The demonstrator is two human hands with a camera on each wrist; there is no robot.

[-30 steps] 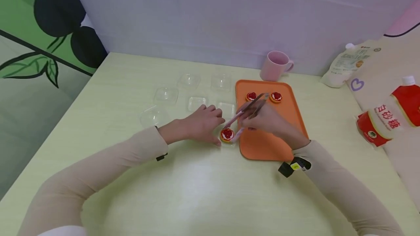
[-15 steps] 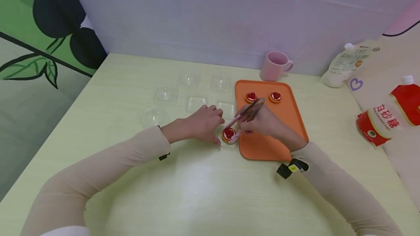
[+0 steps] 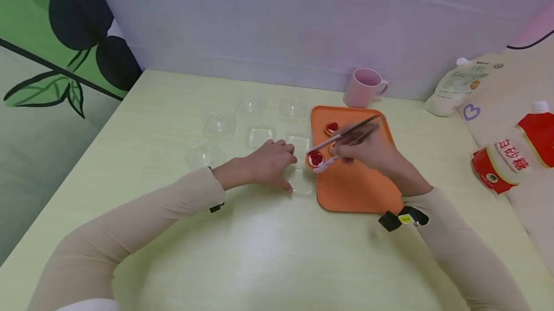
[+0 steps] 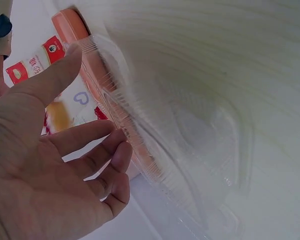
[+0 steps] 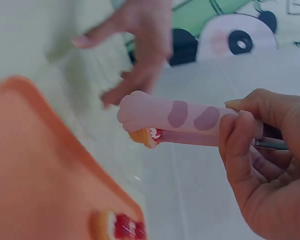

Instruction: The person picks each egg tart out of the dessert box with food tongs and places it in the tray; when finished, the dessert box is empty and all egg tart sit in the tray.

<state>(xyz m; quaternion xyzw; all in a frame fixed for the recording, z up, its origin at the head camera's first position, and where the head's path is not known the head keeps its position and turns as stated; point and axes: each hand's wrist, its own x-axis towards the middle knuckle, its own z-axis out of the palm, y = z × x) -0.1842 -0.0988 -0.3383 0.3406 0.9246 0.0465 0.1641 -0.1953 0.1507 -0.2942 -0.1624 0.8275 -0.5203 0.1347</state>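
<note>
My right hand (image 3: pixel 365 145) grips a pair of tongs (image 5: pixel 175 112) with pink paw-shaped tips. Between those tips is a small tart (image 3: pixel 315 159) with red topping and white cream, over the left edge of the orange tray (image 3: pixel 355 191). Left of the tray, a clear plastic container (image 3: pixel 301 182) lies on the table with no tart in it. My left hand (image 3: pixel 272 164) stays beside it, thumb and fingers apart, fingertips at its ribbed rim in the left wrist view. Another tart (image 3: pixel 332 128) sits on the tray; the tongs and my right hand cover part of what lies there.
Several more clear containers (image 3: pixel 220 126) are spread on the table left of the tray. Behind the tray stands a pink mug (image 3: pixel 363 88). A white pouch (image 3: pixel 454 87) and a red-and-white bag (image 3: pixel 506 159) are at the right.
The tongs carry the tart from over the near container up and right to the tray's edge, baring the container. My right hand moves along; the left stays put.
</note>
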